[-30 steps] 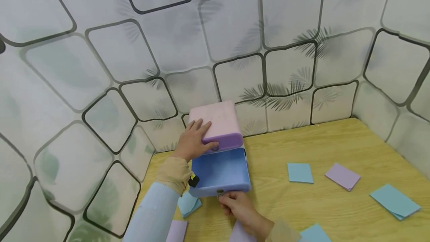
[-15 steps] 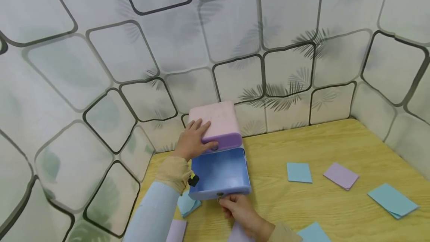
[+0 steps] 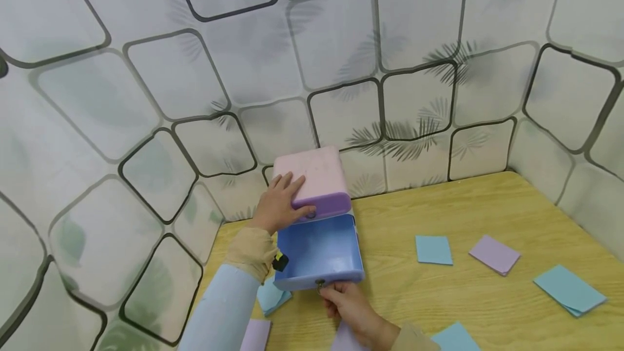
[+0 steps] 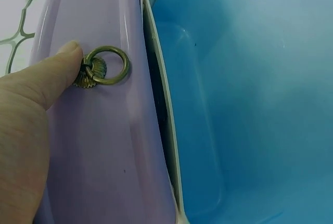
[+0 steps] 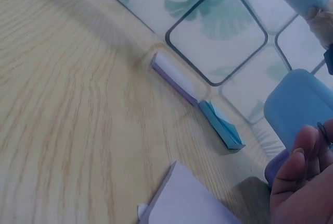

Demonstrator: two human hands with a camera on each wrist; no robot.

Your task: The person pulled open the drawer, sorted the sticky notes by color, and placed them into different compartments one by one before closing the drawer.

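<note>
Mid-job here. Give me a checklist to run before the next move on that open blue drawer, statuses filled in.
1. Left hand on the pink top: ok, resting there.
2. Right hand on the ring pull: ok, pinching it.
3. Blue drawer out: ok, interior visible.
4. Upper purple drawer closed: ok, it looks shut.
5. Space near the right hand free: not ok, a folded purple paper is close by.
6. Folded blue paper clear of the blue drawer: cannot tell, they overlap in the head view.

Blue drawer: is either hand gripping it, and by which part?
The right hand pinches the blue drawer by its front ring pull; the left hand only rests on the pink-topped cabinet.
</note>
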